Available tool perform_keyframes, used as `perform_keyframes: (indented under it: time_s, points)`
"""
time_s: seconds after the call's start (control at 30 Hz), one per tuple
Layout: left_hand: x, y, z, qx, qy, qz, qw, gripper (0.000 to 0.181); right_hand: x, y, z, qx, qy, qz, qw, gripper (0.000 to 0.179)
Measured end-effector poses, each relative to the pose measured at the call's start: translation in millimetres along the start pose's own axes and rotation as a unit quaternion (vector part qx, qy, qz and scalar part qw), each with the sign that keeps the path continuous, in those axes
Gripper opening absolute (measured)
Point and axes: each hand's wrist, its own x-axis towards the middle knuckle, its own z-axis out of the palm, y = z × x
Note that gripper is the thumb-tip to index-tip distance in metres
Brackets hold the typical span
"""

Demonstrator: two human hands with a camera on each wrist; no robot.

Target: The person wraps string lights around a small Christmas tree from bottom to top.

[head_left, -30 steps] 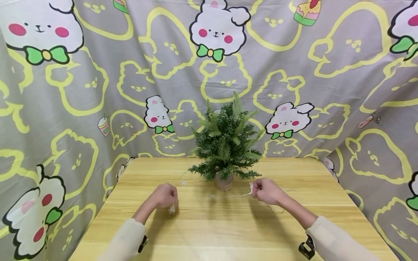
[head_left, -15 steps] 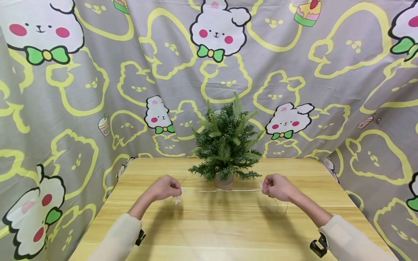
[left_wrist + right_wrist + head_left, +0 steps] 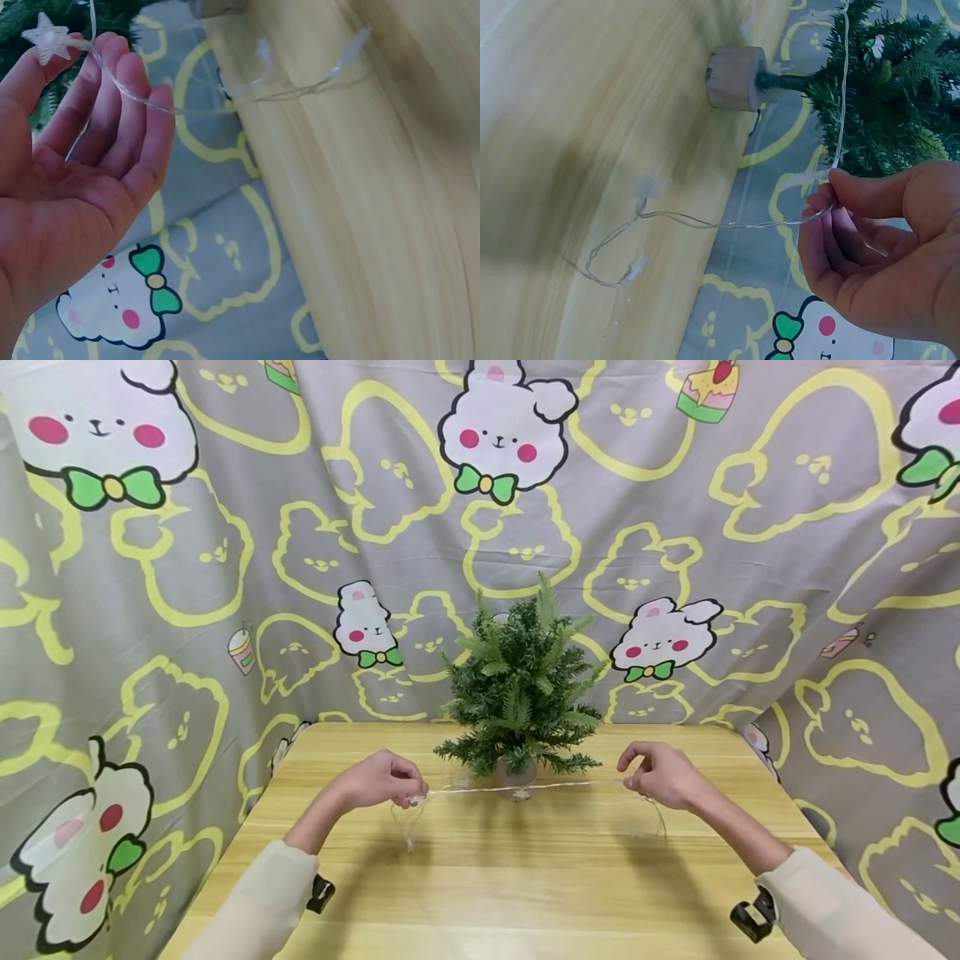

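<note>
A thin clear wire of star string lights [image 3: 555,786] stretches nearly straight between my two hands, crossing in front of the tree's base. My left hand [image 3: 378,779] pinches it at one end of that span; a clear plastic star [image 3: 49,36] shows at the thumb and fingertips in the left wrist view. With thumb and fingertips, my right hand [image 3: 889,251] pinches the wire at the other end. Loose wire and lights dangle below both hands. Behind the span stands a small artificial Christmas tree [image 3: 521,685], upright on a round wooden base [image 3: 735,79].
The light wooden table [image 3: 517,893] lies beneath both hands. A grey curtain [image 3: 420,552] with yellow outlines and white rabbits hangs behind and on both sides of it. Dark camera mounts [image 3: 752,917] sit at the wrists.
Both hands have risen and moved toward the tree, the right one also shifting right. The wire between them has been drawn from slack to nearly straight.
</note>
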Motion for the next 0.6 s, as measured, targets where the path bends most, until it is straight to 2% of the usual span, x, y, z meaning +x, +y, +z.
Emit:
perform_keyframes:
  time_s: [0.27, 0.6]
  points:
    - [-2.7, 4.9, -6.1, -0.014, -0.029, 0.006, 0.9994, 0.017, 0.3, -3, -11, -0.023, 0.009, 0.007, 0.9997, 0.021]
    - [-5.9, 7.3, -12.9, -0.023, -0.049, 0.000, 0.9985, 0.011, -1.5, 3, -24, -0.038, 0.015, -0.003, 0.9992, 0.010]
